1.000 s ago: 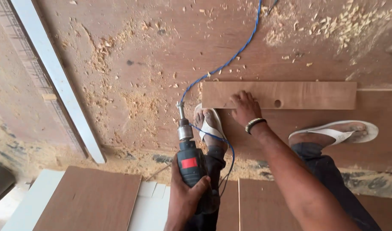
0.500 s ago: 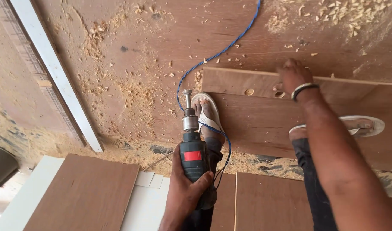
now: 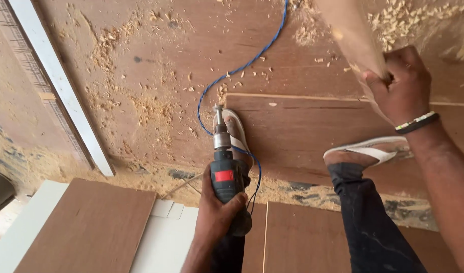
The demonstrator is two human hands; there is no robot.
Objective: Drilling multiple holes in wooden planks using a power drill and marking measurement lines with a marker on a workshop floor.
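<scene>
The right hand [image 3: 401, 83] has lifted the plank [image 3: 356, 40] off the floor and grips its lower end, so the plank now stands tilted up toward the camera, blurred. 1 s ago it lay flat on the plywood sheet [image 3: 302, 131] with that hand pressing on it; 0.5 s ago the hand was at its upper edge. The work has gone from holding the plank down to picking it up. The left hand [image 3: 219, 217] is wrapped around the drill [image 3: 224, 177], bit pointing away over the sheet, much as before. Its blue cord [image 3: 242, 65] trails across the sawdust. 2 sandalled feet rest on the sheet.
</scene>
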